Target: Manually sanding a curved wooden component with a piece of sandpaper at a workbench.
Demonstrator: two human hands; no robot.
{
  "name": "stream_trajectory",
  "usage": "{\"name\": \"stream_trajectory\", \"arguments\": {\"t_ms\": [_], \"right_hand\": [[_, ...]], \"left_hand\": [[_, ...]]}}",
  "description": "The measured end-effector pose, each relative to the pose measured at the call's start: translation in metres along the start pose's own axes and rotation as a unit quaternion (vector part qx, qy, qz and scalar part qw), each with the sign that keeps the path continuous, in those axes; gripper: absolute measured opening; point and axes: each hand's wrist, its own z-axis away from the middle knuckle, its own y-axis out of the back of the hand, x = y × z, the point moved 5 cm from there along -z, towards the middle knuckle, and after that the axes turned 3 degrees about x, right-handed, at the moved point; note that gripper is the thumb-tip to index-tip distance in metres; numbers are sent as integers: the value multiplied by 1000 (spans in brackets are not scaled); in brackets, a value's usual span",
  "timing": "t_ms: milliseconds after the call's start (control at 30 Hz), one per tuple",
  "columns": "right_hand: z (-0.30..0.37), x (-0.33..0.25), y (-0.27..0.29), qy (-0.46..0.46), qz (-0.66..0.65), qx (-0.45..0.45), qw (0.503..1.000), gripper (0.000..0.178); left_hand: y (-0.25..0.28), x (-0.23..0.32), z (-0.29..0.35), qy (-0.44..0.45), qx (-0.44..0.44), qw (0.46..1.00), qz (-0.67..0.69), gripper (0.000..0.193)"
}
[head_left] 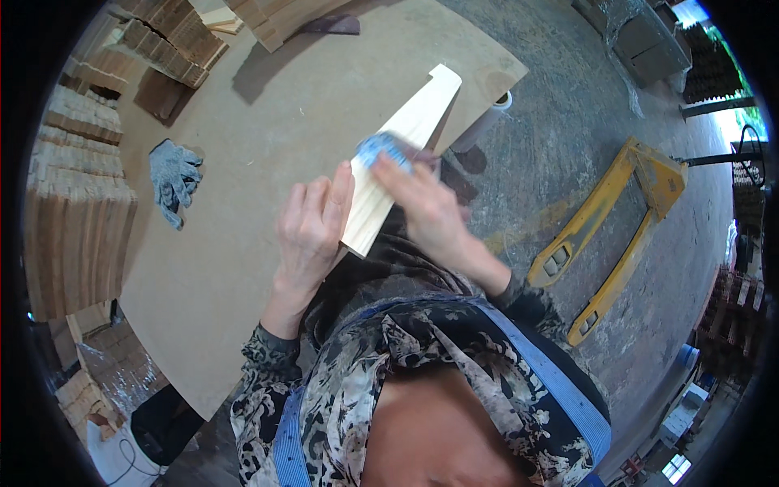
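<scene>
Two hands on one board (403, 154), which juts off the tabletop (243, 203) edge toward the body. Left hand (311, 231) is wrapped shut around its near end; right hand (422, 199) presses a blue pad (375, 148) flat on its face. Risk, I'd say: a hard stroke twists the board loose, or fingers (398, 174) ride off the pad and catch a splinter

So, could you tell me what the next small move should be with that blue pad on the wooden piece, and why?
Probably slide the right hand with the blue sanding pad up the pale wooden piece toward its far notched end. The pad sits about mid-length, the upper stretch lies bare beyond it, and the left hand already grips the near end to steady it.
</scene>
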Motion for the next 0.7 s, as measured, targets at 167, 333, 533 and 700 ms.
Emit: {"name": "stream_trajectory", "arguments": {"t_ms": [167, 333, 533, 700], "right_hand": [[15, -24, -10, 56, -38, -79, 995, 53], [6, 30, -14, -24, -73, -124, 989, 61], [11, 39, -27, -16, -28, -109, 993, 61], [-7, 58, -29, 47, 31, -20, 998, 57]], "left_hand": [[-8, -10, 15, 44, 35, 994, 94, 54], [-60, -34, 66, 465, 93, 460, 751, 62], [-102, -14, 67, 524, 13, 532, 665, 43], [-96, -18, 52, 428, 15, 774, 467, 27]]}}
